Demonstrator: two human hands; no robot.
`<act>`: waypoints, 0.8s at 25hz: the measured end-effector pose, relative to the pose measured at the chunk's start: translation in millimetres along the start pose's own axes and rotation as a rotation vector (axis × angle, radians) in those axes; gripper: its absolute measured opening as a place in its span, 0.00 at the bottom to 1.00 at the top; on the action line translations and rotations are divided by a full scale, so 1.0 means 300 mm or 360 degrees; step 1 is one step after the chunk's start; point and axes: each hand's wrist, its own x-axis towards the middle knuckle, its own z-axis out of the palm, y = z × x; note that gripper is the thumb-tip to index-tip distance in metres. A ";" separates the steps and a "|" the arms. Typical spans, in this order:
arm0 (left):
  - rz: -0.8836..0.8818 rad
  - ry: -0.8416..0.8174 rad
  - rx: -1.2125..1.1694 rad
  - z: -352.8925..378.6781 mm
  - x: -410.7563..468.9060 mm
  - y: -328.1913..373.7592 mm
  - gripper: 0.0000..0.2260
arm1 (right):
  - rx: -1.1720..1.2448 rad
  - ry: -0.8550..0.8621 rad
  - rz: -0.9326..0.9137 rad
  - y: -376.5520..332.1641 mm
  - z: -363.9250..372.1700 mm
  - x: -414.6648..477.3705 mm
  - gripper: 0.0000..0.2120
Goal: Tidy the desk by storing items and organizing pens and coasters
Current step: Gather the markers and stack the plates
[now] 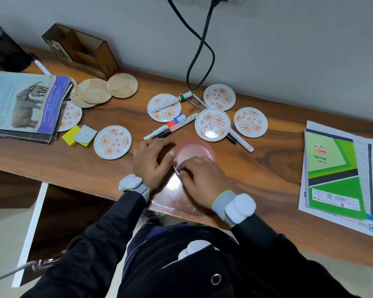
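A pink round lid or dish (194, 152) lies on the wooden desk (267, 164) near its front edge. My left hand (152, 161) rests at its left side, thumb against the rim. My right hand (199, 178) covers its near edge with fingertips pinching the rim. Several white coasters with orange flowers (212, 124) are scattered behind, one (112, 141) to the left. Markers (172, 126) lie between them, another marker (170, 102) across a coaster. Round woven coasters (101, 90) overlap at the back left.
A wooden organizer box (82, 50) and a black mesh pen cup (4, 48) stand against the wall. A stack of magazines (24, 106) and sticky notes (80, 135) lie left. A green slip pad (336, 171) on papers lies right. A black cable (200, 52) hangs down the wall.
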 end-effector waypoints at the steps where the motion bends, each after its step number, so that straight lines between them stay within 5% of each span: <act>1: -0.0001 -0.0008 -0.0007 -0.001 -0.002 0.002 0.21 | 0.0031 0.0011 -0.0027 -0.008 -0.008 0.005 0.12; 5: -0.0018 0.0000 -0.0063 -0.007 0.001 -0.002 0.19 | 0.0331 0.0271 -0.0079 0.022 -0.099 0.038 0.11; 8: 0.0002 -0.0035 0.0049 0.000 0.005 0.000 0.18 | 0.0158 0.0466 0.0187 0.125 -0.167 0.125 0.13; 11: 0.0033 -0.0045 0.0154 0.011 0.007 -0.008 0.18 | -0.0204 0.0203 0.0497 0.200 -0.186 0.223 0.21; 14: 0.0058 -0.0050 0.0235 0.018 0.006 -0.003 0.20 | -0.0299 0.0010 0.0489 0.222 -0.157 0.269 0.27; 20: 0.0053 -0.0051 0.0284 0.019 0.006 -0.005 0.17 | -0.0294 0.0101 0.0463 0.225 -0.123 0.279 0.28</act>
